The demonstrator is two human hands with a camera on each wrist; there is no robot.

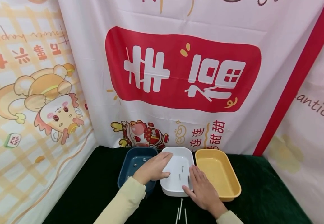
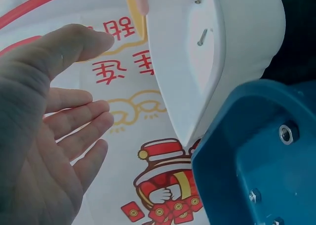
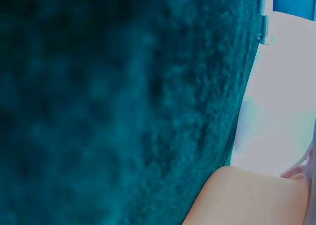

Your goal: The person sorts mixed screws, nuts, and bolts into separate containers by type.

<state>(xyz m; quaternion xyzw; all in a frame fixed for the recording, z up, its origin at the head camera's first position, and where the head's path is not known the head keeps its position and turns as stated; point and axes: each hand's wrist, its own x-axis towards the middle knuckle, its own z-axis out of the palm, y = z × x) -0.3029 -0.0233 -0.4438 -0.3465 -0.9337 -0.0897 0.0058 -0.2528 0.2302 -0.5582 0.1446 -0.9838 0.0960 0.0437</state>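
Above the left side of the white tray [image 1: 176, 193] is my left hand [image 1: 154, 167], its fingers extended and nothing in its grasp. In the left wrist view that hand [image 2: 64, 131] appears with thumb and fingers apart. My right hand [image 1: 203, 189] lies at the white tray's right rim, fingers straight; whether it touches the rim I cannot tell. Several small screws lie inside the white tray, one screw [image 1: 182, 169] near its middle. The blue tray [image 1: 122, 168], beside my left hand, holds several nuts, among them a hex nut [image 2: 288, 133]. My left forearm covers part of it.
A yellow tray [image 1: 233, 177] stands right of the white one, partly behind my right hand. Several long bolts, one bolt [image 1: 181, 208] among them, lie on the dark green cloth [image 1: 262, 193] in front. A printed curtain [image 1: 94, 77] hangs behind the trays.
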